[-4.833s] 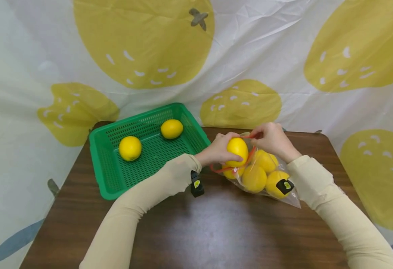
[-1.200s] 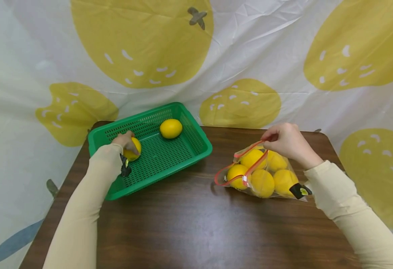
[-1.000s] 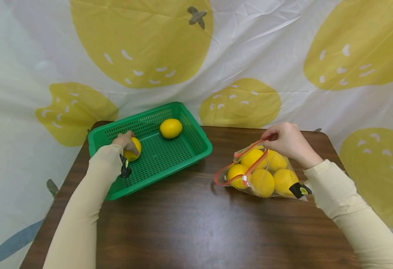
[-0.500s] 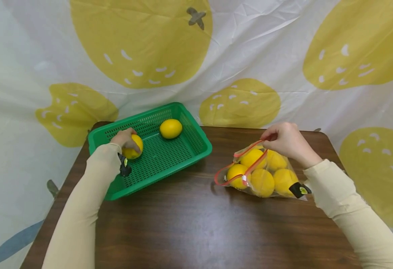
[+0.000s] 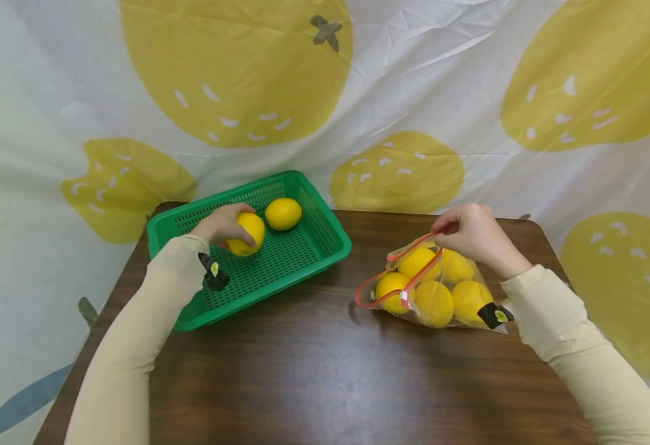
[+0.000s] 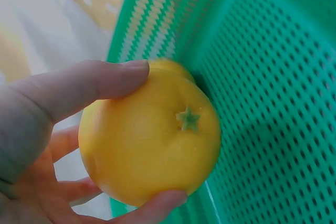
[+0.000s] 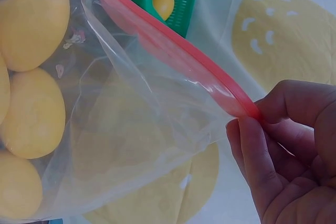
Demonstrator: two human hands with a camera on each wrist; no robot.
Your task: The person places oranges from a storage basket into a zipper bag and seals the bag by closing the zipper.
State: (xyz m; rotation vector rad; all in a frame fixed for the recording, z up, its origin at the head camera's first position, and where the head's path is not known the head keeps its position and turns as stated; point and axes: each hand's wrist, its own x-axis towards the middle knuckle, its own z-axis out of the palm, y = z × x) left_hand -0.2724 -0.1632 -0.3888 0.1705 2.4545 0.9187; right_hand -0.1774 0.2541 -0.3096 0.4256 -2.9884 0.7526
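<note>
My left hand [image 5: 222,224] grips a round yellow citrus fruit [image 5: 251,233] over the green plastic basket [image 5: 297,272], thumb and fingers spread around it. A green star-shaped stem mark shows on this fruit [image 6: 147,140] in the left wrist view. Just to its right, a second yellow fruit [image 5: 283,214] lies on the basket floor. On the right, my right hand [image 5: 472,238] pinches the red zip edge of a clear plastic bag [image 7: 184,51] between thumb and fingertips. The bag lies on its side, mouth gaping leftward, with several yellow fruits [image 5: 434,304] inside.
Basket and bag rest on a dark brown wooden table [image 5: 325,371], the bag to the right of the basket. A white cloth [image 5: 414,74] printed with big yellow fruits hangs close behind the table and along its sides.
My left hand earlier held a fruit at the bag mouth, then reached into the basket's left part. It now lifts another fruit and carries it rightward. The right hand stays at the bag edge.
</note>
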